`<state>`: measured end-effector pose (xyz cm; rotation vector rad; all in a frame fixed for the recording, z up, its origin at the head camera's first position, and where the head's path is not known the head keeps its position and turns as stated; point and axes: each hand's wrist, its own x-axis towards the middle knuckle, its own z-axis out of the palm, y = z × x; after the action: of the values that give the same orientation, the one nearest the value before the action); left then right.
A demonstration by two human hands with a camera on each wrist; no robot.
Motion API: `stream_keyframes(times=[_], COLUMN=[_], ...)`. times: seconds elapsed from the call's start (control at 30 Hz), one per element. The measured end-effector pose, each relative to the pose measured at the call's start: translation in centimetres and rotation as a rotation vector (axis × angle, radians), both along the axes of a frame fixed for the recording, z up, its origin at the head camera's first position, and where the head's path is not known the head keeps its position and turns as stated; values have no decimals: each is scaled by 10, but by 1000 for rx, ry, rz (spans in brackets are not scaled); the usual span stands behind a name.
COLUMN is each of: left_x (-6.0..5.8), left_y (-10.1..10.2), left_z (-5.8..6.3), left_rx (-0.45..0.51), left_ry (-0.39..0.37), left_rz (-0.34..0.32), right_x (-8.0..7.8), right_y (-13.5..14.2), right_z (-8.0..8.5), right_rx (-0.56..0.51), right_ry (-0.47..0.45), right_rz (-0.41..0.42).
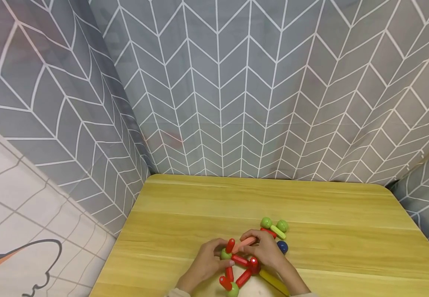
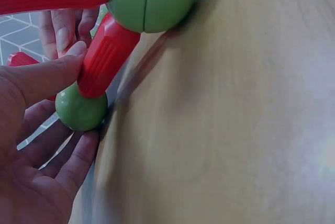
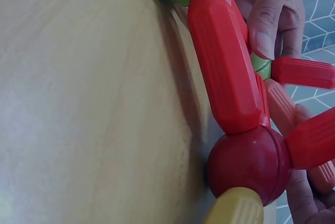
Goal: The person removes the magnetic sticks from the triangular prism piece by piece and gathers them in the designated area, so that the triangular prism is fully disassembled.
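A frame of red sticks and balls stands on the table. Red sticks link a rear green ball (image 1: 226, 254), a front green ball (image 1: 233, 290) and a dark red ball (image 3: 248, 165); another red stick juts up from each. My left hand (image 1: 207, 262) holds the rear green ball, fingers around it and thumb against a red stick (image 2: 109, 56). In my right hand (image 1: 267, 250) a salmon-pink stick (image 1: 245, 244) is pinched, its far end at that same green ball. A yellow stick (image 1: 273, 282) runs from the dark red ball, under the right forearm.
Behind the right hand lie two loose green balls (image 1: 266, 222), a lime stick (image 1: 278, 232), a red stick (image 1: 268, 232) and a dark blue ball (image 1: 283, 247). The wooden table (image 1: 184, 206) ends at a grey patterned curtain (image 1: 233, 103).
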<state>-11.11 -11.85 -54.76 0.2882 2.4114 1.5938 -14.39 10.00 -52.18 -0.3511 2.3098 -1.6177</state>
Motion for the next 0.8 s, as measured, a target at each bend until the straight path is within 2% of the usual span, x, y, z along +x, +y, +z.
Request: stream_keyframes(times=[0.13, 0.53, 0.8], left_x=[1, 0, -2], left_y=[-1, -2, -2], left_z=[-2, -3, -3], left_rx=[33, 30, 24], left_ry=[-8, 32, 8], left_rz=[6, 15, 10], right_x=[0, 2, 4], right_y=[0, -2, -2], right_z=[0, -1, 2], right_rx=[-5, 59, 90], right_ry=[-6, 4, 59], right_rz=[1, -41, -37])
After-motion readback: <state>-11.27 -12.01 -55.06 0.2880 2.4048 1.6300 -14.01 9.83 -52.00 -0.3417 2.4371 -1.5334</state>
